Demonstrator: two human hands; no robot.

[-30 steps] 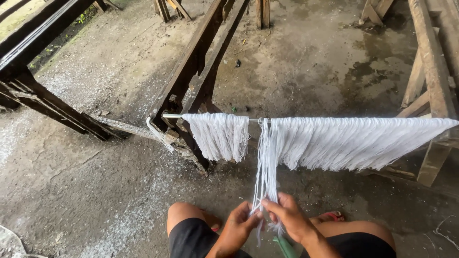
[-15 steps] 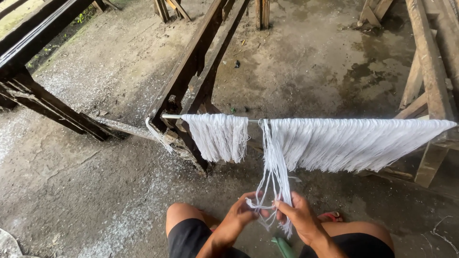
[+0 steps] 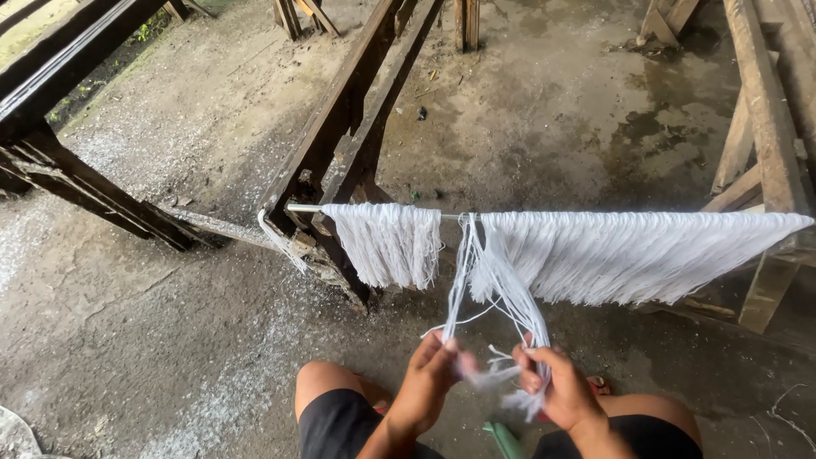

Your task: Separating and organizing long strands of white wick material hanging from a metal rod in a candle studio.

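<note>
Left hand (image 3: 432, 374): we see it pinching thin white strands at 6 o'clock; fingertips blurred.
Right hand (image 3: 557, 387): closed around a white yarn bundle (image 3: 501, 289) hanging from the metal rod (image 3: 304, 206).
Fringe: left yarn clump (image 3: 387, 242) at centre; wide yarn curtain (image 3: 637, 251) toward 3 o'clock.
Surroundings: dark wooden frame (image 3: 340, 127) at 12 o'clock, wet concrete floor (image 3: 552, 110), green handle (image 3: 507, 440) between our knees.

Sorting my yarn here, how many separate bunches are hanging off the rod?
3. A short bunch at the left, a wide bunch stretching right, and between them a thin bunch pulled down into both hands, left and right.
</note>
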